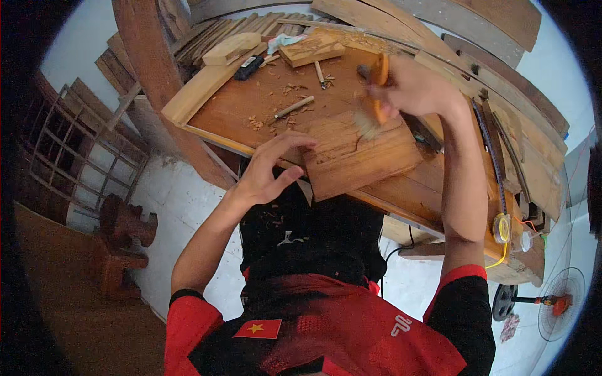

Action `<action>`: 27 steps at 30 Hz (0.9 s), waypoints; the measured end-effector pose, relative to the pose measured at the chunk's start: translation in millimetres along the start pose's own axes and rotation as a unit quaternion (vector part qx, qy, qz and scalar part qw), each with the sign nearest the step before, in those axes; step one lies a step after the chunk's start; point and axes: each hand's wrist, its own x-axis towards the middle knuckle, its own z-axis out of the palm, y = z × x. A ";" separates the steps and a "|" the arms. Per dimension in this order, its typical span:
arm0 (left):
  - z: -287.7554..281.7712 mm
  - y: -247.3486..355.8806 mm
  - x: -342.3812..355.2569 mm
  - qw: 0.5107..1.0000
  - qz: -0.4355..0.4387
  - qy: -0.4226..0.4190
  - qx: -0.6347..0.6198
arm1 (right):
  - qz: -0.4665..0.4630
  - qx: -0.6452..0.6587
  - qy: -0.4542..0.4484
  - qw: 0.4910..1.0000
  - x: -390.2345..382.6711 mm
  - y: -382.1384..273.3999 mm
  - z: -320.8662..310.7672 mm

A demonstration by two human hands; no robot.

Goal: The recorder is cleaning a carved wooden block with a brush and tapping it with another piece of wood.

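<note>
A carved wooden board (351,172) lies slanted across the near edge of the bench, with dark carved lines in its upper part. My right hand (423,88) is closed around a brush with an orange handle (379,69). Its pale bristles (367,125), blurred by motion, are over the board's carved face. My left hand (269,169) is at the board's left end with thumb and fingers apart. Its fingertips reach the board's upper left corner; whether they press on it I cannot tell.
A chisel (293,108) and another handled tool (320,74) lie among wood shavings (256,123) on the bench (226,113). Behind them are wood blocks (310,50) and a black brush-like item (249,67). Planks (527,144) and a yellow tape roll (501,227) are at right. A fan (560,305) stands lower right.
</note>
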 end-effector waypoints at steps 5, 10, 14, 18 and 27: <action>9.8 6.1 10.6 0.996 -0.048 0.016 0.069 | 0.044 -0.134 0.089 0.986 -14.8 1.3 -22.1; 23.9 0.9 42.7 0.975 -0.020 -0.008 0.219 | 0.011 -0.081 0.023 0.996 -7.8 -6.6 -10.5; 32.5 3.0 52.2 0.965 -0.004 -0.020 0.262 | -0.033 0.010 -0.043 0.998 -3.7 -17.8 -2.4; 26.4 12.4 59.8 0.959 -0.018 -0.065 0.274 | -0.038 0.101 -0.082 0.991 -16.7 -19.0 -14.4; -1.8 16.5 37.9 0.971 -0.015 -0.117 0.208 | 0.085 -0.040 0.082 0.992 -33.0 7.4 -34.0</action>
